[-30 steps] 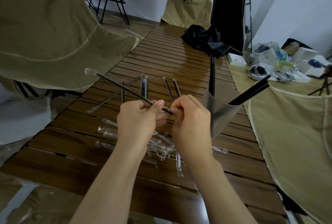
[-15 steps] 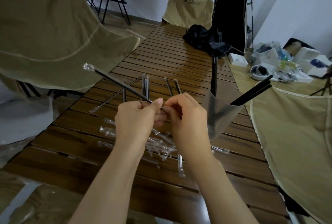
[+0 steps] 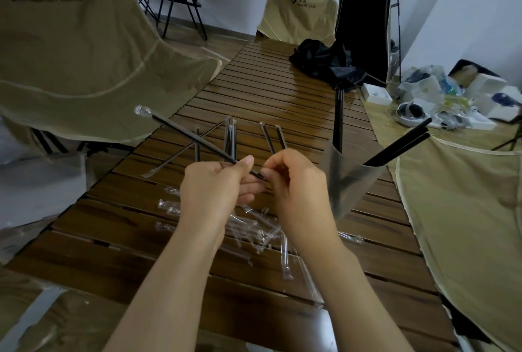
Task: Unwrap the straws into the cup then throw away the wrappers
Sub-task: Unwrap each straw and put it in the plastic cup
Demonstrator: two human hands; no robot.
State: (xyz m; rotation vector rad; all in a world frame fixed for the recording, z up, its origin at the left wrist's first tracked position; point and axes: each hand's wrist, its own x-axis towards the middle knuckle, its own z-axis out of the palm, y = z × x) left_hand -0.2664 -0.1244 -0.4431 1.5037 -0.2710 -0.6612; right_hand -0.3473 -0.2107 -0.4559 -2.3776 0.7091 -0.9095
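Head camera view, looking down at two bare forearms over a slatted wooden table. The left hand has its fingers curled around a wrapped black straw, thumb pressed along its top; the straw slants up and away to the left, and its far tip sits inside a crumpled clear end of wrapper. The right hand pinches the straw's near end between curled fingertips, just beside the left thumb. Beyond the hands, several more wrapped straws lie loose on the slats. Under and just behind the wrists lies a scatter of empty clear wrappers. To the right of the right hand stands a clear plastic cup, with black unwrapped straws leaning out over its rim. Farther back on the table lies a heap of black fabric. Tan folding chairs stand around the table.
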